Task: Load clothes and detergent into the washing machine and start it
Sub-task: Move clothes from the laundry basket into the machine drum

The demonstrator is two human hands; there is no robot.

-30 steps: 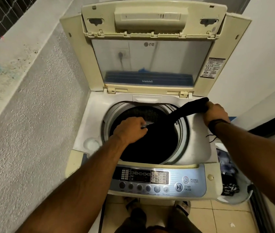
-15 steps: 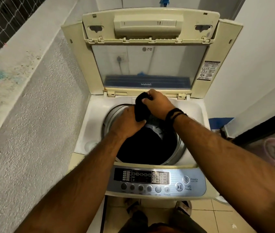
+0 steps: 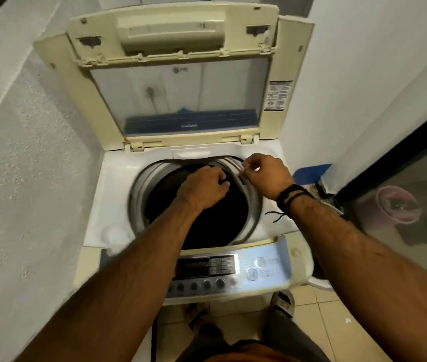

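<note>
rough white walls close in on a top-loading washing machine with its lid propped upright. over the dark drum, the left hand curls around a bit of black fabric at the opening's far side. the right hand, a black wristband on its wrist, hovers just beside it at the drum rim with fingers bent; whether it pinches anything is unclear. the control panel sits nearest the person.

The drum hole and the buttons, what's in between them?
In the head view, only the drum opening's pale front rim, then the control panel starts. The left forearm crosses above that strip.
</note>
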